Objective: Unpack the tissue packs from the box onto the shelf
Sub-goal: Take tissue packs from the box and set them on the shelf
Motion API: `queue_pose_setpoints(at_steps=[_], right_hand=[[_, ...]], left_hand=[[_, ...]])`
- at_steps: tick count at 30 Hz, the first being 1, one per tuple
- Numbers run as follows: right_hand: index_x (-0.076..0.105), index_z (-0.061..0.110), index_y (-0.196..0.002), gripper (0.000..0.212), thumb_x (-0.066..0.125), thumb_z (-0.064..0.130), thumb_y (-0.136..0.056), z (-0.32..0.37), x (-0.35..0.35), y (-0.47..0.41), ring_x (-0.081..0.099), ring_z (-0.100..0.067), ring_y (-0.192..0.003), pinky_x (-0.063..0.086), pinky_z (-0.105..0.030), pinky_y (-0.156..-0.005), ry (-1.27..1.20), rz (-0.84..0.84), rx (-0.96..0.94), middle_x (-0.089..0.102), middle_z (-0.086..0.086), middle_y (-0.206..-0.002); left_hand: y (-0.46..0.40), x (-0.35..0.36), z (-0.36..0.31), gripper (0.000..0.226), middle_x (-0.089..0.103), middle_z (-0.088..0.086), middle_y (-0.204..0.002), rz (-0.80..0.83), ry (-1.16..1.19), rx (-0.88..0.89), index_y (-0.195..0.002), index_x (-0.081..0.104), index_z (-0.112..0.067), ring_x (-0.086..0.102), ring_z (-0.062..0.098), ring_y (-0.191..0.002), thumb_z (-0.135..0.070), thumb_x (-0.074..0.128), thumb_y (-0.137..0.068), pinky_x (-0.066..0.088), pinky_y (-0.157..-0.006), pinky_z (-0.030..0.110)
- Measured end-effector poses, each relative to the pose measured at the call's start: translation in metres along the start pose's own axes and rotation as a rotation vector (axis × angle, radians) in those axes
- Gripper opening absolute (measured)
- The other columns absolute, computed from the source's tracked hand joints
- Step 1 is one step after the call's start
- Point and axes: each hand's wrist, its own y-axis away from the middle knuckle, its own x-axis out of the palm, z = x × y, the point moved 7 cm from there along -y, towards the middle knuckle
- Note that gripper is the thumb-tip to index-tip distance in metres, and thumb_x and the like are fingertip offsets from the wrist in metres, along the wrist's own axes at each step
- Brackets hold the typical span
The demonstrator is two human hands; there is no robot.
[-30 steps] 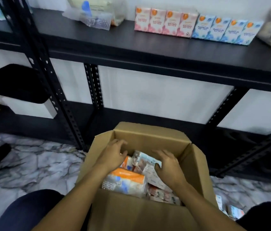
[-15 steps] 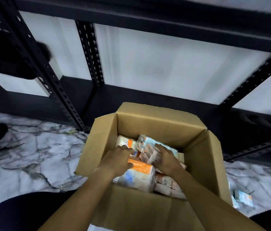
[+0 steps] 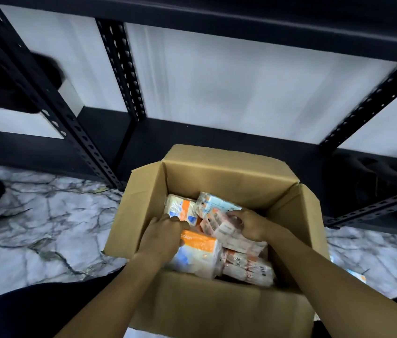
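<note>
An open cardboard box (image 3: 219, 172) stands on the floor in front of me, with several tissue packs inside. My left hand (image 3: 162, 236) lies on an orange-and-white pack (image 3: 198, 254) at the box's near left, fingers curled over its far edge. My right hand (image 3: 250, 225) closes around a pink pack (image 3: 219, 224) in the middle. A blue pack (image 3: 214, 203) and another orange-and-white pack (image 3: 180, 209) lie behind them. More pink packs (image 3: 246, 264) fill the near right corner. The black shelf's (image 3: 217, 18) upper board crosses the top of the view.
Black perforated uprights (image 3: 48, 98) stand left of the box, with a low shelf board (image 3: 144, 132) behind it. The floor is white marble (image 3: 46, 228). A small pack (image 3: 357, 276) lies on the floor at right. My dark-clad knees frame the box.
My view has tilted down, so the upper shelf's row of packs has left the frame. Both hands have sunk deeper into the box; the right hand has closed on the pink pack.
</note>
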Motion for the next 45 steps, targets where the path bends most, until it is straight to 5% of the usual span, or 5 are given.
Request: queue_pose_setpoints(at_steps=[9, 19, 28, 36, 45], right_hand=[[0.053, 0.027, -0.085, 0.032, 0.059, -0.004, -0.085, -0.004, -0.014, 0.008, 0.056, -0.014, -0.089, 0.042, -0.014, -0.072, -0.122, -0.015, -0.076, 0.062, -0.002, -0.103], [0.042, 0.021, -0.145, 0.088, 0.088, 0.019, -0.069, -0.013, -0.004, 0.007, 0.059, -0.014, -0.112, 0.047, -0.03, -0.099, -0.142, 0.031, -0.036, 0.061, -0.001, -0.131], [0.055, 0.02, -0.119, 0.053, 0.084, 0.02, -0.075, -0.013, 0.001, 0.002, 0.055, -0.014, -0.091, 0.042, -0.024, -0.069, -0.099, -0.017, -0.045, 0.057, 0.002, -0.106], [0.055, 0.023, -0.117, 0.05, 0.082, 0.02, -0.076, -0.008, -0.015, 0.006, 0.062, -0.014, -0.101, 0.05, -0.03, -0.088, -0.122, -0.016, -0.06, 0.064, 0.0, -0.119], [0.002, 0.05, -0.153, 0.109, 0.075, 0.014, -0.08, 0.036, -0.072, 0.058, 0.063, -0.009, -0.102, 0.051, -0.024, -0.089, -0.033, -0.034, -0.223, 0.059, 0.008, -0.129]], left_hand=[[-0.004, -0.001, 0.0, 0.032, 0.062, -0.008, -0.119, -0.043, 0.051, -0.045, -0.12, 0.06, -0.034, 0.052, 0.015, -0.115, -0.029, 0.063, -0.088, 0.037, -0.097, 0.034], [-0.006, -0.006, 0.003, 0.016, 0.071, -0.009, -0.103, -0.102, 0.18, -0.086, -0.105, 0.068, -0.033, 0.064, 0.011, -0.093, -0.03, 0.063, -0.09, 0.042, -0.076, 0.024], [-0.007, -0.004, 0.005, 0.016, 0.072, -0.007, -0.104, -0.092, 0.202, -0.128, -0.105, 0.07, -0.035, 0.066, 0.014, -0.094, -0.032, 0.063, -0.091, 0.045, -0.077, 0.025], [-0.01, -0.002, 0.011, 0.017, 0.073, -0.01, -0.097, -0.093, 0.245, -0.163, -0.101, 0.073, -0.033, 0.065, 0.011, -0.086, -0.027, 0.059, -0.093, 0.042, -0.068, 0.02], [-0.003, -0.025, 0.006, 0.015, 0.074, -0.008, -0.09, -0.178, 0.287, -0.155, -0.097, 0.073, -0.036, 0.067, 0.017, -0.085, -0.029, 0.061, -0.09, 0.051, -0.07, 0.028]])
